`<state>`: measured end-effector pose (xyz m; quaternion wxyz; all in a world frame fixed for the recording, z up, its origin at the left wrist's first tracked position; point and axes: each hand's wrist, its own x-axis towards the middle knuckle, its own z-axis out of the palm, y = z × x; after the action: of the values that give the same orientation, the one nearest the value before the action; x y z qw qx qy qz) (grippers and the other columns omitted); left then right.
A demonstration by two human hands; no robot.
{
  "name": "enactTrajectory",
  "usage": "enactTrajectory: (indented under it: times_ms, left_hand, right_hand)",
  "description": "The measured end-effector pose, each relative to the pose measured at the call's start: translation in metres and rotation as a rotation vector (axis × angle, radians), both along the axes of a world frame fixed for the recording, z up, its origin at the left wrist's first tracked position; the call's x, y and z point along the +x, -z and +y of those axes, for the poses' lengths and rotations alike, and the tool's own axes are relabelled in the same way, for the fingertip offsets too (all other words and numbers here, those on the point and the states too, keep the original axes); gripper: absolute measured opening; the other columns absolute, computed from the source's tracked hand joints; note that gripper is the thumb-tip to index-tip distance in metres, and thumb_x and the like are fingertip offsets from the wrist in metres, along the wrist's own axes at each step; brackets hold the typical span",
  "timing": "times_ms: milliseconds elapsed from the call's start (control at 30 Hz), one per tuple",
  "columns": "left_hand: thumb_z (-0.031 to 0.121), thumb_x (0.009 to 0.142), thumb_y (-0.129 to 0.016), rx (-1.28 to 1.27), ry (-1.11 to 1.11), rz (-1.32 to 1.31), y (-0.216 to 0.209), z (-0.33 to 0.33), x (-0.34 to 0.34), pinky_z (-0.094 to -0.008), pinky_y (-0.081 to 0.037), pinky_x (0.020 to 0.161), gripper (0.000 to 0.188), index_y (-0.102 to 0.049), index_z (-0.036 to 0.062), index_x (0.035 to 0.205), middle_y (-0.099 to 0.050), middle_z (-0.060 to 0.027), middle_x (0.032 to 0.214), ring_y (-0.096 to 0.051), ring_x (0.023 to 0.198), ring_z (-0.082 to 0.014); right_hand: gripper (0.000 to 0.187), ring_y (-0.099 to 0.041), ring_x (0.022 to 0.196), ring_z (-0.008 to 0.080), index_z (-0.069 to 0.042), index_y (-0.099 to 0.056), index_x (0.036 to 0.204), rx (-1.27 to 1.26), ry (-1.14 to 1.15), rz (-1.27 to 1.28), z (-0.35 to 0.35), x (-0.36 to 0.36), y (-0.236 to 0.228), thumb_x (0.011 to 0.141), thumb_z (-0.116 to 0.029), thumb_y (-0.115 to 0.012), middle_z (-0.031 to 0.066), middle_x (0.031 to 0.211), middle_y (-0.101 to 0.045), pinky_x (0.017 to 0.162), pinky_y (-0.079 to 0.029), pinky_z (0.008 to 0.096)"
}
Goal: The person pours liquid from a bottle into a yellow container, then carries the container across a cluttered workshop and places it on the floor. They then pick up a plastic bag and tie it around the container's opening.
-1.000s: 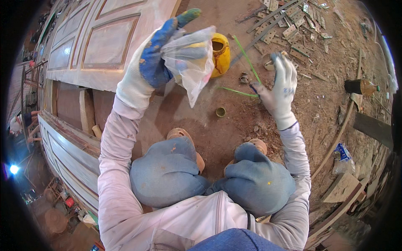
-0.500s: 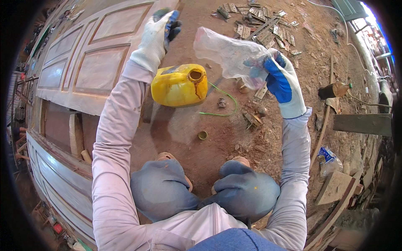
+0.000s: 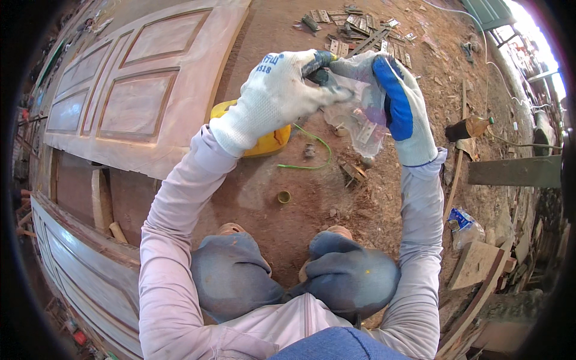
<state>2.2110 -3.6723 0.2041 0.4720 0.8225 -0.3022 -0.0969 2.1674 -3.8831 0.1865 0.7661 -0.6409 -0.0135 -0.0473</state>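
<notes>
Held up over the dirt ground [image 3: 312, 201], between left hand [image 3: 285, 81] and right hand [image 3: 403, 99]: a thin clear bag [image 3: 367, 129]. Gripped at its right edge by bent right fingers, so closest to that side. Touched on its left edge by the left thumb, too hidden to tell how tight. Hanging long way down, toward the knees [image 3: 354, 270]. Past the left wrist, on the ground: a yellow jug [image 3: 268, 144].

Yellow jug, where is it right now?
In the head view, the yellow jug is left of centre on the ground, partly hidden by the cuff of the gloved left hand, just right of the panelled door.
</notes>
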Motion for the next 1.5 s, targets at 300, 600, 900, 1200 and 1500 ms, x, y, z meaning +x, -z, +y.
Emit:
enactTrajectory:
  times_ms: [300,600,900,1200,1500]
  left_hand:
    - [0.019,0.096,-0.065,0.003,0.119,0.073,0.025,0.010,0.013,-0.0232,-0.047,0.076,0.026,-0.068,-0.0005,0.113,-0.066,0.0007,0.090,-0.055,0.083,-0.0057]
    - [0.015,0.098,-0.061,-0.206,0.207,0.494,0.033,0.046,0.032,-0.0254,-0.047,0.099,0.036,-0.057,-0.0019,0.130,-0.064,-0.0053,0.118,-0.060,0.106,-0.0114]
    - [0.019,0.097,-0.064,-0.467,0.307,0.829,0.040,0.057,0.033,-0.0230,-0.052,0.077,0.033,-0.061,0.0012,0.125,-0.066,-0.0036,0.106,-0.064,0.094,-0.0118]
    - [0.022,0.096,-0.066,-0.522,0.138,0.936,0.047,0.066,0.022,-0.0244,-0.051,0.087,0.036,-0.061,0.0004,0.125,-0.067,-0.0037,0.112,-0.063,0.098,-0.0097]
    - [0.020,0.091,-0.071,-0.067,-0.301,0.257,0.084,0.091,0.008,-0.0270,-0.051,0.084,0.045,-0.058,0.0013,0.130,-0.068,-0.0059,0.105,-0.062,0.092,-0.0095]
  right_hand:
    - [0.017,-0.056,0.080,0.0049,0.001,-0.066,0.101,-0.361,0.084,-0.162,-0.005,-0.001,0.006,0.098,-0.015,-0.061,-0.0015,0.087,-0.064,0.073,-0.048,0.0228]
    - [0.034,-0.058,0.078,0.0073,-0.004,-0.065,0.116,-0.325,0.152,-0.159,-0.016,0.009,0.028,0.098,-0.033,-0.063,0.0028,0.099,-0.066,0.066,-0.047,0.0222]
    - [0.065,-0.061,0.113,0.0230,-0.006,-0.046,0.138,0.691,-0.448,0.105,-0.012,0.020,0.085,0.093,-0.050,-0.061,0.0128,0.127,-0.061,0.094,-0.052,0.0373]
    - [0.062,-0.068,0.090,0.0162,0.005,-0.043,0.140,0.075,-0.056,0.103,0.033,0.010,0.062,0.087,-0.003,-0.073,0.0138,0.107,-0.067,0.079,-0.056,0.0271]
    - [0.057,-0.066,0.091,0.0136,0.001,-0.044,0.141,-0.294,-0.103,0.049,0.068,0.027,0.084,0.089,-0.004,-0.069,0.0144,0.114,-0.065,0.077,-0.055,0.0262]
